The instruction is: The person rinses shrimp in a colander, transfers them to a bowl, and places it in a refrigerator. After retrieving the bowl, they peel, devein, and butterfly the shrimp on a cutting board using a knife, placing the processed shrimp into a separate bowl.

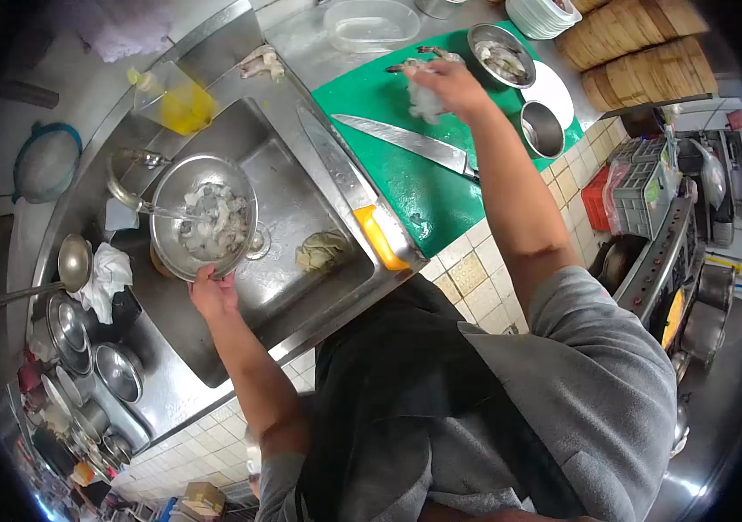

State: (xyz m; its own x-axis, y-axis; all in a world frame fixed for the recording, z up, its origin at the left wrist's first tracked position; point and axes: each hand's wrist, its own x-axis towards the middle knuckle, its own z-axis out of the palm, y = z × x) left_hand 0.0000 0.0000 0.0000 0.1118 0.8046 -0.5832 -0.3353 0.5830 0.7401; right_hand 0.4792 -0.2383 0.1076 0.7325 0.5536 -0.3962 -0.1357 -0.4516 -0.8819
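Note:
My left hand (pixel 214 292) grips the near rim of a metal bowl (pixel 160 228) over the sink. Water from the faucet (pixel 127 193) runs into this bowl, onto pale pieces that look like shrimp (pixel 214 217). On the green cutting board (pixel 414 196), my right hand (pixel 442 85) is at a pale, translucent heap (pixel 426 103); its fingertips are partly hidden. A knife (pixel 406 141) lies on the board near the right hand. Beyond that hand stands a metal bowl of seafood (pixel 501 57).
A second knife with a yellow handle (pixel 380 238) rests on the sink's edge. Greenish scraps (pixel 320 251) lie in the sink (pixel 280 183). An empty metal bowl (pixel 542 129) and a white plate (pixel 554 91) are at the board's right. A yellow-filled container (pixel 178 100) stands behind the sink.

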